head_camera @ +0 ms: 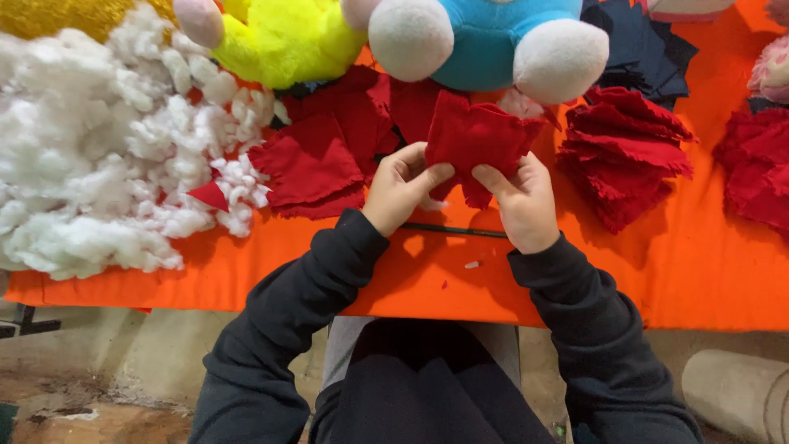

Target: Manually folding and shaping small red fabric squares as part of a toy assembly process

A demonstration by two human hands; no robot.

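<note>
While pinched by both hands, red fabric piece (pixel 477 136) crosswise, upright.

Bright, even light from above — soft shadows under the hands; sharp focus, edges slightly bowed.

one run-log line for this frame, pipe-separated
left hand: grips red fabric piece | right hand: grips same piece | white stuffing pile: left on orange table cover | red fabric stack: right

Table: covered in orange cloth (pixel 707 271), spanning left to right.
Floor: bare, dusty concrete (pixel 123 362), near left.
Near right: pale rolled material (pixel 740 395) lying low.
Light: even, soft.
</note>
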